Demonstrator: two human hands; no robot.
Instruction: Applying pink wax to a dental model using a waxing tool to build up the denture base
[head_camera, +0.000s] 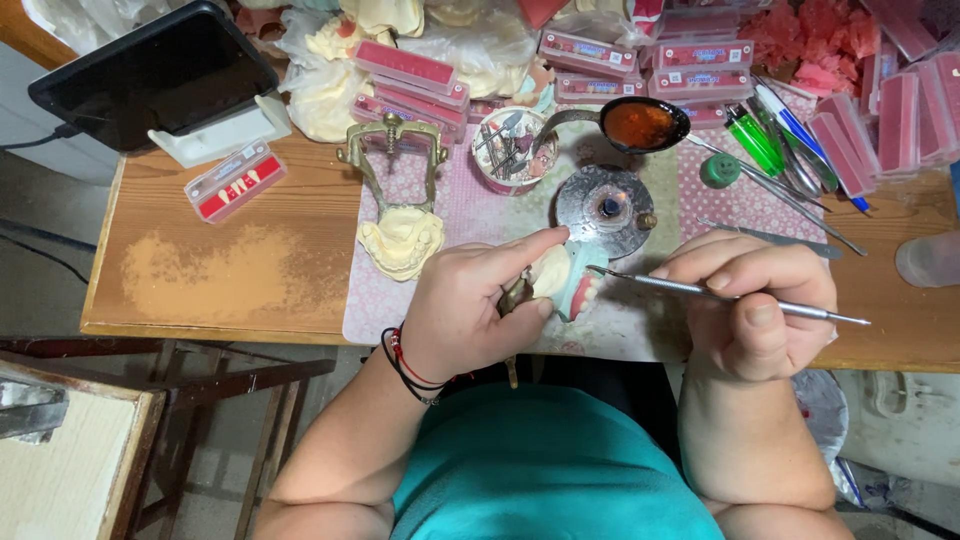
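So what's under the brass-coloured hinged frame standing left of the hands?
A cream plaster dental cast sits beneath the brass-coloured hinged frame, on the pink patterned mat. The cast's underside and any lower mount are hidden.

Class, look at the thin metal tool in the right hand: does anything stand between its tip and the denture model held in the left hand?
Nothing visible does. The metal tool tip already meets the denture model, gripped by the left hand.

A pale plaster denture model (563, 278) with pink gums and teeth, held tilted above the table edge, touched by a thin metal tool (720, 295).
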